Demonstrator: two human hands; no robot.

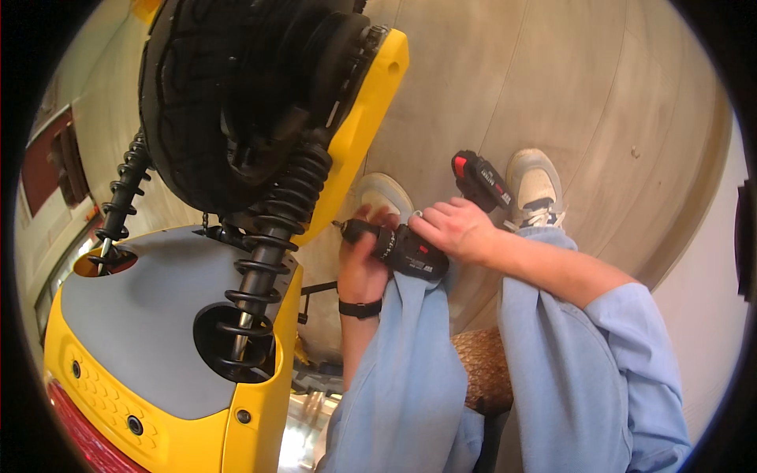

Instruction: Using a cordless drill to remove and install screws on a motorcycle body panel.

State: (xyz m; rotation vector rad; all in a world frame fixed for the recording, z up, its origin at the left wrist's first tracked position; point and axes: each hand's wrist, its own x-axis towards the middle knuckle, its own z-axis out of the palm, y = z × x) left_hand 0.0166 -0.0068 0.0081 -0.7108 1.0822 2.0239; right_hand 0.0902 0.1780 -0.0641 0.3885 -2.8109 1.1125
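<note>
A black cordless drill (419, 255) lies across my lower legs, its battery (483, 180) pointing up and right and its bit pointing left. My left hand (361, 256) is closed around the drill's chuck end, with a dark band on the wrist. My right hand (460, 230) grips the drill's handle, mostly covering it. Just left of my hands are a yellow vehicle frame (364, 102) and a black coil-spring shock (260, 264).
A black tyre (185, 110) lies at the upper left, beside a second spring shock (126, 189). The vehicle's grey and yellow body (146, 315) fills the lower left. My shoes (534, 185) stand on plank flooring (579, 83). A pale raised edge (702, 315) runs along the right.
</note>
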